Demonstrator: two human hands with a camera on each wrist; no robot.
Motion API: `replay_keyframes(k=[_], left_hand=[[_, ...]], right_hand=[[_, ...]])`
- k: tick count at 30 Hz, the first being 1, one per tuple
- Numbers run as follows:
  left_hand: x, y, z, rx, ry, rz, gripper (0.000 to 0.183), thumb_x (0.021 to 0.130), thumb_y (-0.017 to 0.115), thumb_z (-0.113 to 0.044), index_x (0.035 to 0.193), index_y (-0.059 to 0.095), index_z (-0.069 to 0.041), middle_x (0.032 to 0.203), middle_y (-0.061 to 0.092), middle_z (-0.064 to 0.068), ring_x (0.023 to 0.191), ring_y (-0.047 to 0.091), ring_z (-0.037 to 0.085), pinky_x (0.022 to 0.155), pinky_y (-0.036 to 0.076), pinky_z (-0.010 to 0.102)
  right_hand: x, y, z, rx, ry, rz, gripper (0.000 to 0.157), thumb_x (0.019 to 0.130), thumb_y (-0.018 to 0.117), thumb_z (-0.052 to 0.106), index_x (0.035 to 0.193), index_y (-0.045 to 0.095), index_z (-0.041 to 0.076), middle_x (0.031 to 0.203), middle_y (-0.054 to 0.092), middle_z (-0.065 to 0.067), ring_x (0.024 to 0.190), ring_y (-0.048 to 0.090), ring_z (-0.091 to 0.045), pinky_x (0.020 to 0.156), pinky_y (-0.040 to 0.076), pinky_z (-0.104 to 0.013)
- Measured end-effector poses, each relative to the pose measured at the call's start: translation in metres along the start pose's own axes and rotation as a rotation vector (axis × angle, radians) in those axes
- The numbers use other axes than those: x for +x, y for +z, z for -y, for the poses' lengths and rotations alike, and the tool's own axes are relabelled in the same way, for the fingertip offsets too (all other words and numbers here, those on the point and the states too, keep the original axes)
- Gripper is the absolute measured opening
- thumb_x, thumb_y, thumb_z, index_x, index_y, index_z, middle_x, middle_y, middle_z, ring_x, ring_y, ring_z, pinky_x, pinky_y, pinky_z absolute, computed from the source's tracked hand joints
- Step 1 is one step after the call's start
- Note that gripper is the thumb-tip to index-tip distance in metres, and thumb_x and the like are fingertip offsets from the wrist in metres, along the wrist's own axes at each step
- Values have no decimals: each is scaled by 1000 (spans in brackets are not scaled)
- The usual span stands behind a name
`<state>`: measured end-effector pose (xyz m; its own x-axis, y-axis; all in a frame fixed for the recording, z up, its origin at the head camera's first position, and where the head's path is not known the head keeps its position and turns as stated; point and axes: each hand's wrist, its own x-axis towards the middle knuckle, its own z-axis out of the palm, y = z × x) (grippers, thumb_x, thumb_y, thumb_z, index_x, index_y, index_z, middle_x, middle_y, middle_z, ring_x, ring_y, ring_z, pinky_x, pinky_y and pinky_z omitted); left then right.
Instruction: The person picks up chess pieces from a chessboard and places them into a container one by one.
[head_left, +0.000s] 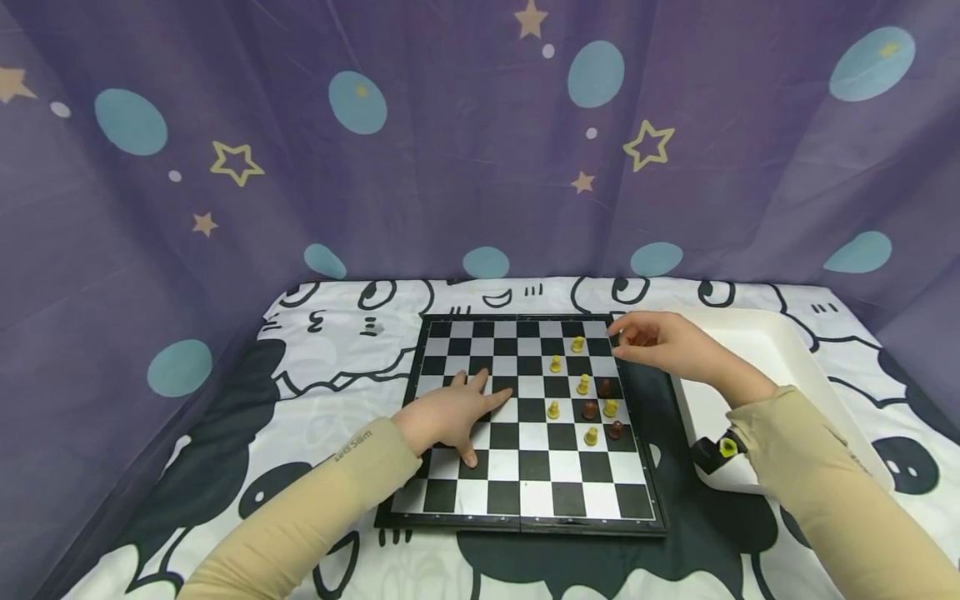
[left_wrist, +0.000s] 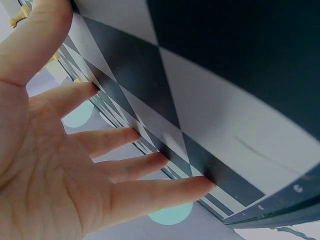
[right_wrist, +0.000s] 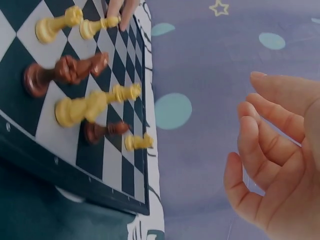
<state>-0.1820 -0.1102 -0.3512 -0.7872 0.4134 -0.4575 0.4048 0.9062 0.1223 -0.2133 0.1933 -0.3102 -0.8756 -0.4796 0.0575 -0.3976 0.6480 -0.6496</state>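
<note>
My left hand (head_left: 448,412) rests on the left half of a black-and-white chessboard (head_left: 534,435). Its fingers are spread, and in the left wrist view the fingertips (left_wrist: 202,185) touch the squares. Over the board's right edge, near the far corner, hovers my right hand (head_left: 667,342). Its fingers bend loosely, with nothing between them in the right wrist view. Several yellow chess pieces (head_left: 553,409) and three brown chess pieces (head_left: 616,430) stand on the right half of the board. A brown piece (right_wrist: 75,70) shows close up in the right wrist view.
A white tray (head_left: 757,333) lies right of the board, partly hidden by my right forearm. Beside that sleeve is a black object with a yellow part (head_left: 727,448); its kind is unclear. A patterned cloth (head_left: 337,333) covers the table, and a purple curtain (head_left: 480,183) hangs behind.
</note>
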Motion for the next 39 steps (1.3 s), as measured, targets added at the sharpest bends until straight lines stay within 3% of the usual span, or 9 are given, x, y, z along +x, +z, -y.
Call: replay_keyframes(k=[18,25,39], left_hand=[[2,1,1,-11,0,2,109,58,86,-31,150,29,-28,159,13,13,143,15,43,106,34,54],[2,1,1,-12,-1,5,109,58,86,-31,150,28,-29,159,12,13,143,15,42,105,35,55],[-2,-1,-2,-12,-1,4,107,60,86,-30,150,29,-28,158,13,13,143,15,42,104,37,53]], right_hand=[[1,30,-17,32,24,69,28,89,65,13,112,63,-2,79,62,-3,64,50,-13,60,44,-28],[3,36,-27,16,58,95,30,86,68,12,111,62,-4,78,61,-2,68,53,-13,64,47,-30],[6,41,-38,-20,24,146,22,86,67,10,106,64,1,75,60,1,65,52,-12,61,44,-28]])
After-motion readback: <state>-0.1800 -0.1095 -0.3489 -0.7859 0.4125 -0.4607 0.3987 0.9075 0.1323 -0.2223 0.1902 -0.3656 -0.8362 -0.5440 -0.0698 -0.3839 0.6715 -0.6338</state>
